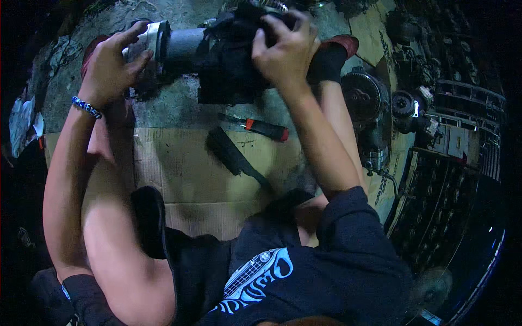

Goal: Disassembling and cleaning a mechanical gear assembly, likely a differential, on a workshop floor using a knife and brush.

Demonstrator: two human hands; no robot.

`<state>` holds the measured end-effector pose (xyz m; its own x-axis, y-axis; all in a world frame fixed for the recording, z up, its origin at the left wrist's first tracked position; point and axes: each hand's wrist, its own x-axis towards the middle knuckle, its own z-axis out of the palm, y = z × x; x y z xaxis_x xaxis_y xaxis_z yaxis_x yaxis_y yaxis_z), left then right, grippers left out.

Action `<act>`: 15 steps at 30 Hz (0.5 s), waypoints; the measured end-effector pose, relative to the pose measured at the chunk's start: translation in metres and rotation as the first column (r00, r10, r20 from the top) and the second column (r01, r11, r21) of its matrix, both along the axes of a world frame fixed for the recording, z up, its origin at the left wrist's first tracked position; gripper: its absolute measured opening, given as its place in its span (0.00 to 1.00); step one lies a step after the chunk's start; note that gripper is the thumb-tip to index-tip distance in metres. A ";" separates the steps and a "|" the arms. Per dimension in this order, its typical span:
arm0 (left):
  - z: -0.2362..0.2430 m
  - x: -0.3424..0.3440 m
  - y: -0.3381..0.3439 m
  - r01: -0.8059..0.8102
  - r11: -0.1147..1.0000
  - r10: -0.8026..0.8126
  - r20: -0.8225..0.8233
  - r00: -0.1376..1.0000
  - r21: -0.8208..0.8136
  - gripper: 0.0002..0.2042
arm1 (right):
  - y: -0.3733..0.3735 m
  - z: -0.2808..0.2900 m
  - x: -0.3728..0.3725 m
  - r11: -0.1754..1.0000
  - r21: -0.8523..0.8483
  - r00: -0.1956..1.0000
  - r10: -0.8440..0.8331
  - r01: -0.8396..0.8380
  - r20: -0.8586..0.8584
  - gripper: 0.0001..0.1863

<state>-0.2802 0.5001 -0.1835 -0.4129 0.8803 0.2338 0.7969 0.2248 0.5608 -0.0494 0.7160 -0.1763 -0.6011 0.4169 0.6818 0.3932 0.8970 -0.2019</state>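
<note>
A grimy motor part (217, 54) is lying on its side on the concrete floor (174, 106), just beyond a cardboard sheet (179, 174). Its grey metal cylinder is pointing left; its dark, bulky body is sitting to the right.

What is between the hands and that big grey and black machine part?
Nothing visible. The left hand rests right on the grey metal end of the machine part, and the right hand grips its black top directly.

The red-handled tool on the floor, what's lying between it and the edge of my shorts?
In the head view, a flat black tool lies on the cardboard sheet between the red-handled tool and the shorts; otherwise only bare cardboard.
</note>
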 end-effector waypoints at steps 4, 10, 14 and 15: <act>-0.001 -0.004 -0.002 -0.011 1.000 0.010 0.025 1.000 0.013 0.25 | -0.027 -0.008 0.008 0.989 0.072 0.989 -0.132 0.128 0.059 0.21; -0.004 -0.006 -0.007 0.020 1.000 -0.019 -0.042 0.999 0.023 0.25 | -0.037 0.000 0.001 0.954 -0.126 0.934 -0.230 0.272 0.274 0.28; 0.001 0.001 0.002 0.026 0.999 -0.026 -0.028 0.999 0.027 0.25 | -0.019 -0.017 -0.012 0.955 0.010 0.913 -0.287 0.297 0.289 0.35; 0.002 0.001 0.000 0.011 1.000 -0.011 -0.048 0.999 -0.001 0.25 | -0.021 -0.017 -0.011 0.959 -0.010 0.915 -0.267 0.283 0.301 0.36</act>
<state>-0.2793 0.5005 -0.1818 -0.3911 0.8849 0.2529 0.8256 0.2159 0.5214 -0.0606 0.6950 -0.1930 -0.6274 0.6246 0.4651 0.6716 0.7363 -0.0828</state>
